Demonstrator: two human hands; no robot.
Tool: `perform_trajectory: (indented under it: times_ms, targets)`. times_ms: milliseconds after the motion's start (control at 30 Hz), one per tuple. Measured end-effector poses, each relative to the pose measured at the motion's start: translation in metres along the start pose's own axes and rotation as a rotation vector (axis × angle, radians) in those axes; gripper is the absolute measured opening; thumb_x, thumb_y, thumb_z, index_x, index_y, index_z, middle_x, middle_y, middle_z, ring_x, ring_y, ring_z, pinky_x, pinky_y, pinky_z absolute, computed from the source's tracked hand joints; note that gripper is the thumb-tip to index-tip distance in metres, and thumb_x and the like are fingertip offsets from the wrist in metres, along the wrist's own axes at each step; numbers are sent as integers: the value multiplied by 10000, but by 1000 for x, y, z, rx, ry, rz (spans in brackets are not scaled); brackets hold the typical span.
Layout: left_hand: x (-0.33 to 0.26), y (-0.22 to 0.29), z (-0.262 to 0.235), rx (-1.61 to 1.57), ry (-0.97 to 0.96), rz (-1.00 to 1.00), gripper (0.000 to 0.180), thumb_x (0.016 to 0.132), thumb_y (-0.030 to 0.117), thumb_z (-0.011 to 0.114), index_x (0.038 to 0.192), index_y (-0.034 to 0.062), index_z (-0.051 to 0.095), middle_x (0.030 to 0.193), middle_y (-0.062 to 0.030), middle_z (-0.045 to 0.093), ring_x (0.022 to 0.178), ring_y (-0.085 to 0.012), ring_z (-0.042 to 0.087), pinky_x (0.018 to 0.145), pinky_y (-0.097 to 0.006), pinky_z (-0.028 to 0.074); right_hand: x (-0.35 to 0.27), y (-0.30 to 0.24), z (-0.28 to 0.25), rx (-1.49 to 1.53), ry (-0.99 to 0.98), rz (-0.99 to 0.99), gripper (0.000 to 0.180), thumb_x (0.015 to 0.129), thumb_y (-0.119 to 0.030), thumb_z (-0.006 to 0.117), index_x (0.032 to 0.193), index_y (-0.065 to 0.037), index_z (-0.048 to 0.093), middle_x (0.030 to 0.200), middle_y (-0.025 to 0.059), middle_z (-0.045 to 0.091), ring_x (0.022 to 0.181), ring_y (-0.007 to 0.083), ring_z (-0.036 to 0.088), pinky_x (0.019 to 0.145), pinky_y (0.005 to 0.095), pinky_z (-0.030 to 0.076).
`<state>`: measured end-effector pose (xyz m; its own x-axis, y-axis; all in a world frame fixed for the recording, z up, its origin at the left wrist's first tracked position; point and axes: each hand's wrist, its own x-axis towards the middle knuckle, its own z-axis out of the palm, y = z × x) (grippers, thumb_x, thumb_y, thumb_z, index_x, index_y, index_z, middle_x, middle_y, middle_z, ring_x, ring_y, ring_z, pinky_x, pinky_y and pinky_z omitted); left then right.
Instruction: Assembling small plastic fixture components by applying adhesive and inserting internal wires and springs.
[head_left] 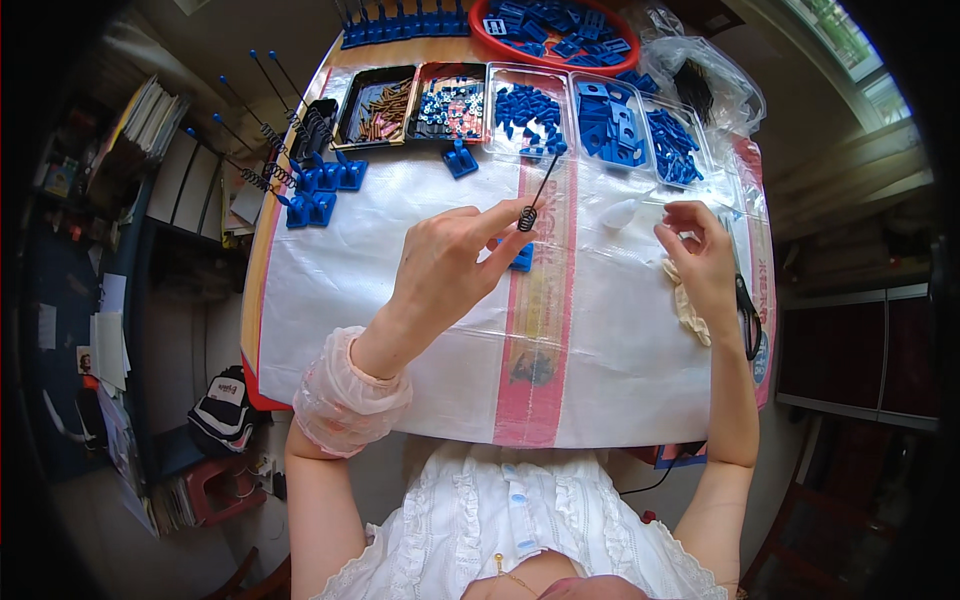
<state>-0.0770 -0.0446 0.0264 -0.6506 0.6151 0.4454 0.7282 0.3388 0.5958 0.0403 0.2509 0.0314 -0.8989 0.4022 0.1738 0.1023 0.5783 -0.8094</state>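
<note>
Between the thumb and fingers of my left hand (450, 262) is a black coil spring (527, 218) with a thin straight rod, tilted up and to the right. A blue tip (557, 147) caps the rod, seen against the front of the trays. Just beneath these fingers a blue plastic piece (522, 258) shows, partly hidden by the hand. My right hand (700, 250) is raised at the right, its fingers loosely curled and nothing visible in them. Beside it are a small translucent bottle (622, 212) and a crumpled beige glove or cloth (687, 305).
Along the back stand trays of brass-coloured screws (385, 108), small nuts (450, 105) and blue parts (527, 112). Behind them is a red basin (483, 42). Spring-rod assemblies on blue bases (312, 208) stand at the left. Black-handled scissors (750, 320) lie at the right.
</note>
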Motion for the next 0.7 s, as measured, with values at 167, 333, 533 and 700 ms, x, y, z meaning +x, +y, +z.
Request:
perform_trajectory:
  times_ms: [167,333,533,700]
  targets:
    - [0,2,-1,-31,25,9,372,898,105,803,1266,136,753,748,-50,730,660,-162,695,629,-305,523,16,10,27,-186,1,-158,417,816,-182,878,1156,-26,694,1075,57,675,963,185,597,804,317,503]
    - [-1,0,1,-51,41,27,379,896,100,806,1269,138,752,737,-42,716,686,-161,671,642,-310,514,27,35,38,-295,-50,-169,409,822,-211,882,1186,-114,724,1119,-1,661,902,118,536,740,267,436]
    - [1,-4,3,-71,68,82,375,889,79,807,1258,128,762,757,-45,703,719,-158,638,624,-313,491,21,24,34,-57,-14,-105,275,867,-115,822,1068,-26,656,1130,78,718,976,185,656,853,330,524]
    - [2,-2,2,-108,65,58,366,884,71,810,1244,122,771,757,-35,701,713,-151,607,583,-309,452,1,1,13,388,-88,0,259,945,11,707,1176,-4,592,1172,128,730,1058,168,691,956,306,539]
